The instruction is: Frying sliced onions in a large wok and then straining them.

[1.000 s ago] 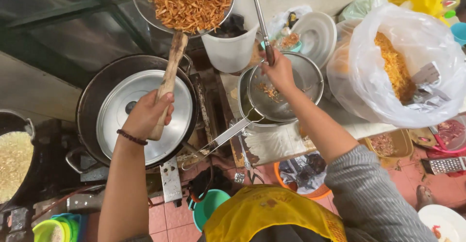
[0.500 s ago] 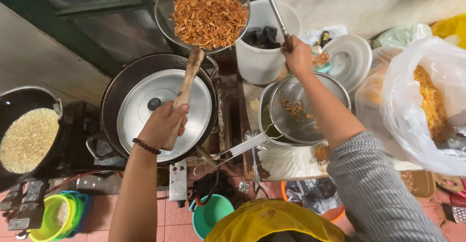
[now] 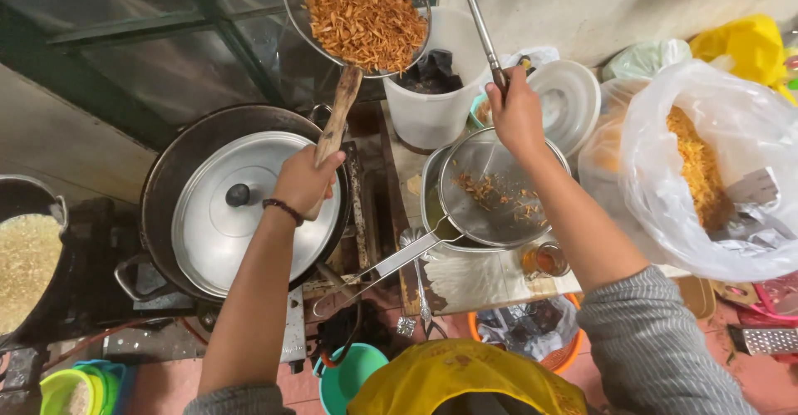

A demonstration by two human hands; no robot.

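wooden-handled round mesh skimmer (image 3: 363, 17) in left hand (image 3: 306, 180).

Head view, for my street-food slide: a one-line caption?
Left hand lifts a strainer of fried shreds; right hand grips a metal rod.

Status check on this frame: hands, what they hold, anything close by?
Left hand grips wooden-handled strainer of fried shreds, raised. Right hand grips metal rod. Lidded wok and second strainer below.

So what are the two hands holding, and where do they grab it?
The left hand grips the wooden handle of the strainer full of fried shreds. The right hand grips the thin metal rod near its lower end.
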